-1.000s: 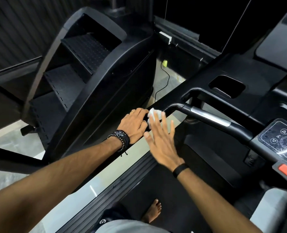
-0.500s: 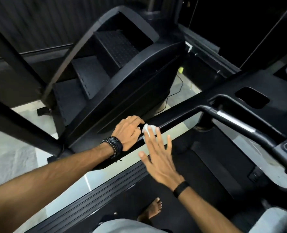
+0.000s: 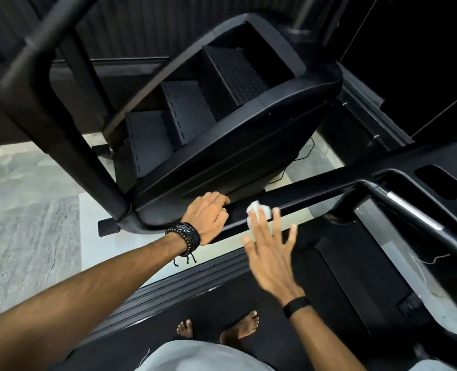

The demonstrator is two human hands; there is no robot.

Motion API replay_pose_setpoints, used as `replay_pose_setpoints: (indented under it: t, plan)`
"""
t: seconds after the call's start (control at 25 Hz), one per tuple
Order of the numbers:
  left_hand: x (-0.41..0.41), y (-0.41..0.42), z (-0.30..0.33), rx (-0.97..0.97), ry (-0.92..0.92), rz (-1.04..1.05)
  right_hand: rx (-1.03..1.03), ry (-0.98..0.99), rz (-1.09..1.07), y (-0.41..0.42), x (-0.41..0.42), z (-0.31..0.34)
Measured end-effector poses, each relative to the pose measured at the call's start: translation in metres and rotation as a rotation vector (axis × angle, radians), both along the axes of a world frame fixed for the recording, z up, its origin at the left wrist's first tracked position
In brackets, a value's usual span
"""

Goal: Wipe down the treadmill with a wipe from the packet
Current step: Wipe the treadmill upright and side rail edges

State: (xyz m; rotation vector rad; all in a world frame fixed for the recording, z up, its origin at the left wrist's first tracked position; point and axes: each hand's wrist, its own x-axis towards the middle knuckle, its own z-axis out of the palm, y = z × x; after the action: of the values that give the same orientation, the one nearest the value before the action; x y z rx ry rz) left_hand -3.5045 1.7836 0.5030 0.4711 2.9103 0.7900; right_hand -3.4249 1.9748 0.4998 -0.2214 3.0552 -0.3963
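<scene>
White wipe (image 3: pixel 258 210) under fingertips of right hand (image 3: pixel 271 253), fingers straight and spread, pressing it on treadmill side handrail (image 3: pixel 315 190). Left hand (image 3: pixel 208 215) just left of wipe, fingers curled over rail, gripping. Step: wiping rail, mid-stroke. Next: slide wipe along rail, keep pressure. Versus earlier frames: wipe further from console end, closer to left hand's end; head view swung left.

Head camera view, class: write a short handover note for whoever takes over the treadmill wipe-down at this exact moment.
Left hand: fingers curled over the long black treadmill side handrail, gripping it.
Right hand: fingers straight, fingertips pressing the crumpled white wipe onto that handrail, just right of the left hand.
Done: wipe is out and on the rail.
Left: how much is already wiped cannot be told; silver-banded front handle and console remain. Wipe packet not in view.
</scene>
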Motion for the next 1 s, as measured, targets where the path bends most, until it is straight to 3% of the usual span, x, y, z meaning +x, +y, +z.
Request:
replay_pose_setpoints:
  t: [0.12,0.28,0.44,0.64,0.84,1.0]
  plan:
    - [0.022,-0.020,-0.009,0.104,-0.033,0.102,-0.084,-0.041,-0.112,-0.003,0.003,0.007]
    - [0.045,-0.043,-0.022,0.286,-0.028,0.165,-0.033,-0.054,0.169,-0.077,0.041,0.006]
    - [0.050,-0.069,-0.021,0.463,-0.044,0.343,0.046,-0.015,0.247,-0.078,0.033,0.008]
    - [0.064,-0.085,-0.028,0.509,-0.074,0.445,0.007,-0.047,0.089,-0.041,0.022,0.017]
    - [0.074,-0.080,-0.021,0.544,-0.049,0.451,0.035,-0.091,0.318,-0.114,0.025,0.016]
    - [0.069,-0.083,-0.012,0.550,-0.022,0.459,0.032,-0.095,0.424,-0.082,0.009,0.028]
